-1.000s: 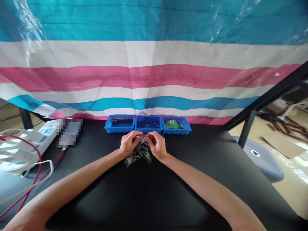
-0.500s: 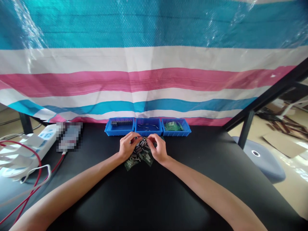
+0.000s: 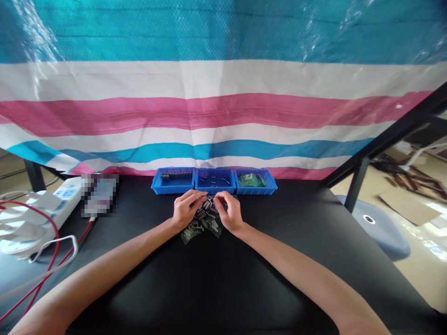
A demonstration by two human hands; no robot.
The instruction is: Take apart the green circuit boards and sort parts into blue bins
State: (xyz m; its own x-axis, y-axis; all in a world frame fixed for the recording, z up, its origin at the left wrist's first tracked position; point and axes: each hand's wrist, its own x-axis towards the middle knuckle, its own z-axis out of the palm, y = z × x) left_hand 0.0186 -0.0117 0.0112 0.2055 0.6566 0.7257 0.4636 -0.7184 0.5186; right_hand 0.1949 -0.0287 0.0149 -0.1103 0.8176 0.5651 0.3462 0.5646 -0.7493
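My left hand (image 3: 185, 210) and my right hand (image 3: 228, 212) meet over a small pile of green circuit boards and dark cylindrical parts (image 3: 202, 224) on the black table (image 3: 209, 288). The fingertips of both hands pinch together at one small dark part (image 3: 208, 202) above the pile. Just beyond the hands stand three blue bins: the left bin (image 3: 173, 180) holds dark cylinders, the middle bin (image 3: 215, 180) holds thin metal pins, and the right bin (image 3: 256, 180) holds green boards.
A white power strip (image 3: 45, 204) with red and white cables (image 3: 52, 251) lies at the left edge beside a blurred patch. A striped tarp (image 3: 223, 102) hangs behind the bins. A black frame post (image 3: 359, 181) and a grey round stool (image 3: 380, 228) stand at right.
The hands stay at the pile; fingertips have shifted slightly while working the small part. The view bobbed a little down and back up.
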